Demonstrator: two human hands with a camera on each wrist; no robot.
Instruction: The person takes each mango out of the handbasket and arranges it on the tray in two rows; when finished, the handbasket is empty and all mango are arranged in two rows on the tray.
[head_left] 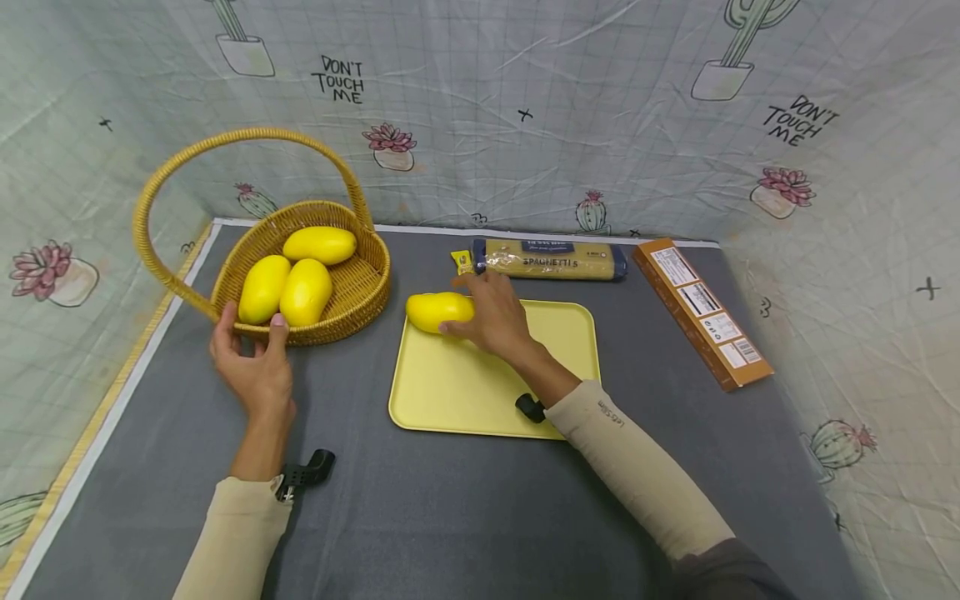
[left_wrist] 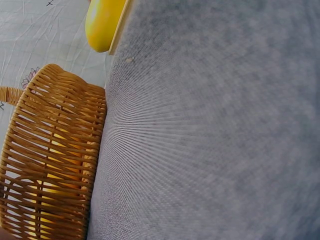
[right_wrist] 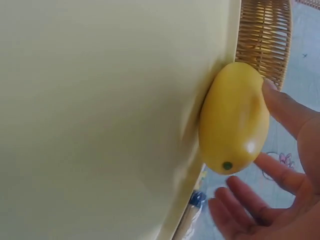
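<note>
A yellow mango (head_left: 431, 312) lies across the far left corner of a pale yellow tray (head_left: 450, 392). My right hand (head_left: 495, 312) has its thumb and index finger around the mango's right end; the other fingers are spread loosely in the right wrist view. My left hand (head_left: 255, 367) grips the near rim of a wicker basket (head_left: 360, 312), its thumb over the edge. Inside the basket rest three more mangoes (head_left: 320, 244). Through the weave in the left wrist view, their yellow shows, and that basket's side (left_wrist: 55, 150) stands on the grey cloth.
Behind the tray lies a spaghetti packet (head_left: 551, 260), with a small yellow wrapper end (head_left: 462, 262) beside it. A long brown box (head_left: 701, 312) lies at an angle to the right. The basket's tall handle (head_left: 255, 133) arches above it. A printed cloth backs the grey table (head_left: 420, 517).
</note>
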